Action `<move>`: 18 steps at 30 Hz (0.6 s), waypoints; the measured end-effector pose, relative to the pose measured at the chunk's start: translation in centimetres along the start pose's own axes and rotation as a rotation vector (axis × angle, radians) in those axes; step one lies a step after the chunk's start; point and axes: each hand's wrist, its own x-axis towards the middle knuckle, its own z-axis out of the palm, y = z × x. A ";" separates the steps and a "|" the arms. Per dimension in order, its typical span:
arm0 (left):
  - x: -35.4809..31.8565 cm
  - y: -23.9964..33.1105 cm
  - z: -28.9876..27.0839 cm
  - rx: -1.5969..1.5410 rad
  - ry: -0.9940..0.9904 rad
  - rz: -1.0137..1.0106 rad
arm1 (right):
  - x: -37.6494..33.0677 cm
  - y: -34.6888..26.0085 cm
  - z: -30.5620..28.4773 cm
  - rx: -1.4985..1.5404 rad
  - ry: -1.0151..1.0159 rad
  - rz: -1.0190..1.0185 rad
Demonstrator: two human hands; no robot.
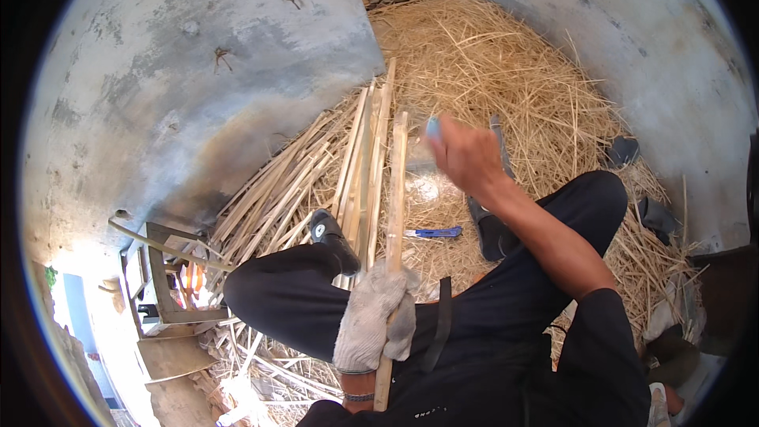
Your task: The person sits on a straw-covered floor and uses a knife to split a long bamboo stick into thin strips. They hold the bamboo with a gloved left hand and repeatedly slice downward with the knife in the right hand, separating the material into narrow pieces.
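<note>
Person seated low, dark-trousered legs (288, 300) spread, straw and split wood all about.

Left hand (365, 324): in a greyish knitted glove, over the lap. Fingers clamped round the lower part of a long pale wooden strip (396, 198). That strip runs from the lap up and away between the feet, far end near the right hand. Beaded bracelet (358, 398) at the left wrist.

Right hand (468, 156): bare, raised to the right of the strip's far end, apart from it. Fingers curled in, motion-blurred; a small light-blue item (432, 128) shows at their tips, whether gripped or worn cannot tell.

Between the feet, right of the strip: a blue-handled cutter (436, 232), lying flat. Dark sandals (336, 243) on the feet.

Left: a fanned pile of split strips (277, 178) by a stained grey wall (198, 47). Beyond: a broad straw heap (482, 47). Lower left: a wooden frame (183, 317).
</note>
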 end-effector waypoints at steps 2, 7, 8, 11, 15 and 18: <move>-1.0 -2.1 -1.0 0.123 -0.128 0.025 | 2.5 6.1 1.3 -0.130 0.027 0.228; -0.2 -1.1 -3.4 0.000 0.002 0.164 | 6.0 4.7 -6.2 0.086 -0.008 0.383; 0.1 -1.1 -3.3 0.044 -0.002 0.181 | 5.0 3.6 -6.7 0.176 -0.006 0.319; 0.6 -0.2 -2.4 0.156 0.000 0.128 | 1.8 0.1 -7.3 0.437 -0.091 0.018; 0.4 0.6 -1.5 0.161 -0.045 0.076 | 0.6 -3.4 -7.1 0.538 -0.262 -0.285; 0.3 1.1 -1.5 0.229 -0.062 0.049 | 0.0 -4.1 -6.6 0.516 -0.290 -0.318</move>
